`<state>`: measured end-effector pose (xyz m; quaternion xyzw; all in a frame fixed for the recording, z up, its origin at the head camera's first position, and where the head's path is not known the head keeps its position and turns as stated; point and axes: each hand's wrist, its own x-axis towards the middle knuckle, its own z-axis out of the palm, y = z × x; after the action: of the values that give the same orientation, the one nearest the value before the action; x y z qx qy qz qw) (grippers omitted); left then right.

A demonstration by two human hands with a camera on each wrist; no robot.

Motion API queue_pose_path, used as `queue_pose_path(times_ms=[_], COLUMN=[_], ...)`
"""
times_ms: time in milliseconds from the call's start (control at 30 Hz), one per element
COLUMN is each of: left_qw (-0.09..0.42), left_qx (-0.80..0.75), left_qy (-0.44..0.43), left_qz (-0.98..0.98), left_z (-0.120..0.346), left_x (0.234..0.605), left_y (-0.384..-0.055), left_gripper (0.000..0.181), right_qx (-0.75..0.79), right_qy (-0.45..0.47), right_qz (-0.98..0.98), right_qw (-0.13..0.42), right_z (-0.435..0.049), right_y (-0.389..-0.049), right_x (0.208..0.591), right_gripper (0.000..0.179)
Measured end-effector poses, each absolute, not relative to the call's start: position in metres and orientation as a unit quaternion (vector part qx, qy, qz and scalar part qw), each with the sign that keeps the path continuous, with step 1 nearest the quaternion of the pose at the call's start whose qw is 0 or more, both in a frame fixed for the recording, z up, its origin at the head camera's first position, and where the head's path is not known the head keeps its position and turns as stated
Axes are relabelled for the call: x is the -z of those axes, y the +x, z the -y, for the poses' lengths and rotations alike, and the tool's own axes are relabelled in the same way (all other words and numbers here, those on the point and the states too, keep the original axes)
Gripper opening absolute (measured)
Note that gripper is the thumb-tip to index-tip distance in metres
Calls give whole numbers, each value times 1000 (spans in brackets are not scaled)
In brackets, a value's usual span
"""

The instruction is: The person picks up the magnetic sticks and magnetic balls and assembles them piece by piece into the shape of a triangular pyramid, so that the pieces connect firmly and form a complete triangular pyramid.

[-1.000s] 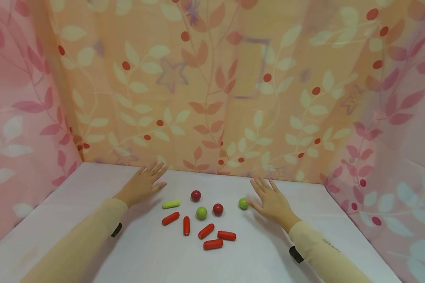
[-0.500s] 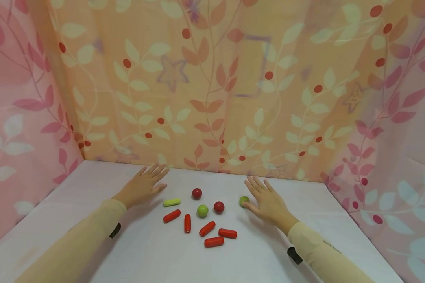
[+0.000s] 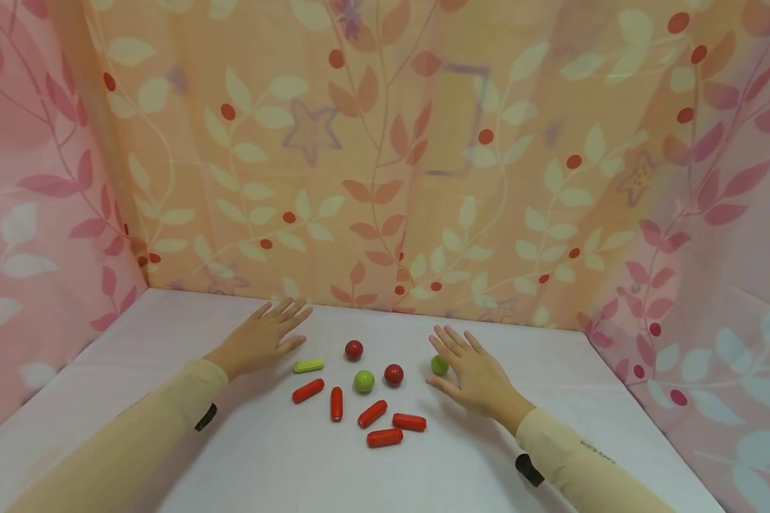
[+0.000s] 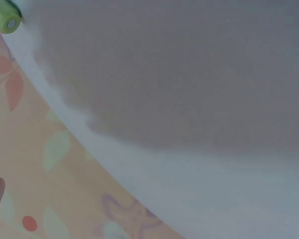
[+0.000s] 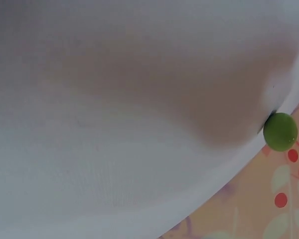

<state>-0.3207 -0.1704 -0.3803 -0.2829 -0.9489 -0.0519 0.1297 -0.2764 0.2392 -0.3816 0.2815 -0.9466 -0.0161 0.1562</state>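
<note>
My left hand [image 3: 261, 338] hovers over the left of the table, fingers spread and straight, holding nothing. Just right of it lies a light green ridged stick [image 3: 309, 365], whose end also shows in the left wrist view [image 4: 7, 17]. My right hand [image 3: 478, 372], likewise spread and without anything in it, is above the table's right part. It partly hides a green ball [image 3: 438, 365], which appears whole in the right wrist view [image 5: 280, 132]. Between the hands sit another green ball [image 3: 363, 381] and two red balls, one farther back [image 3: 353, 350] and one nearer [image 3: 394, 375].
Several red ridged sticks lie in front of the balls, among them an upright-pointing one [image 3: 336, 405] and a front one [image 3: 385, 437]. A white cloth covers the table [image 3: 282, 470]. Patterned curtains [image 3: 385, 142] enclose the back and both sides.
The right hand has shifted left, so it now covers part of the right green ball. The left hand has barely moved. Balls and sticks stay where they were.
</note>
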Motion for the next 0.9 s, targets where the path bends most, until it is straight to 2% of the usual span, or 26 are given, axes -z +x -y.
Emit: queue_pose_path(times_ms=[200,567,900], left_qw=[125,82,85], left_qx=[57,88,75], left_qy=[-285,-289,-315], left_qz=[949,950,942], left_z=[167,153,145], left_x=[381,384,387], left_y=[-319,-305,-298], left_gripper=[62,63,63], right_qx=[13,19,13], right_qy=[288,301,326], right_qz=[945,945,933], right_qw=[154,128,151], right_z=[-234,-215,-209], right_y=[-274,-267,-268], right_x=[383,386,390], right_gripper=[78,79,76])
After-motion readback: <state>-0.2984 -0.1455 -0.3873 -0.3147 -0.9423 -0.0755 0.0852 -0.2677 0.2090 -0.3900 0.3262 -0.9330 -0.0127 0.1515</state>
